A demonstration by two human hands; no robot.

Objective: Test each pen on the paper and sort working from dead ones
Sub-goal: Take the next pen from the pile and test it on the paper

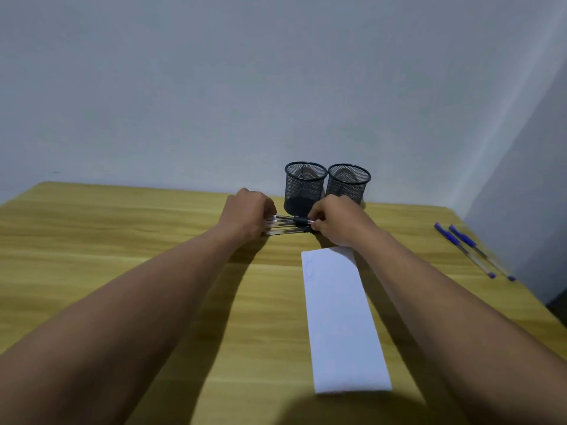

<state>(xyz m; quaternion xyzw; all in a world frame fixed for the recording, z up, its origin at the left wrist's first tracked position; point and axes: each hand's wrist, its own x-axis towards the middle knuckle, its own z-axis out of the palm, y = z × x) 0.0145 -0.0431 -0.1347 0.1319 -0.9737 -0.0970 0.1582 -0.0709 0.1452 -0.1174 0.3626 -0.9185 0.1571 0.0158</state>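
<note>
Nearest, two bare forearms stretched forward over the wooden table [122, 240], converging toward its far middle. Between them, closer than either set of fingers, a long white strip of paper [340, 320] flat on the wood, faint scribbles at its far left corner, its far right corner tucked under the right wrist. Further on, left hand [248, 214] knuckles-up, fingers curled down and closed around the left ends of a small bundle of clear-barrelled black pens [288, 225]. Right hand [334, 220] likewise palm-down, fingertips pinched on the bundle's right ends, where the black caps sit. Pens lying roughly level and crosswise between the two sets of fingers, low over the wood; whether resting on it or lifted just clear, impossible to tell. Exact count of pens in the bundle unclear through the blur. Well off to the right of the right fingers, near the table's edge, two blue-capped pens [474, 251] side by side, angled, untouched. Just beyond the fingers, two black mesh cups upright against the wall: left cup [305, 187] directly behind the bundle, right cup [348, 182] touching or nearly touching it, partly behind the right hand.
</note>
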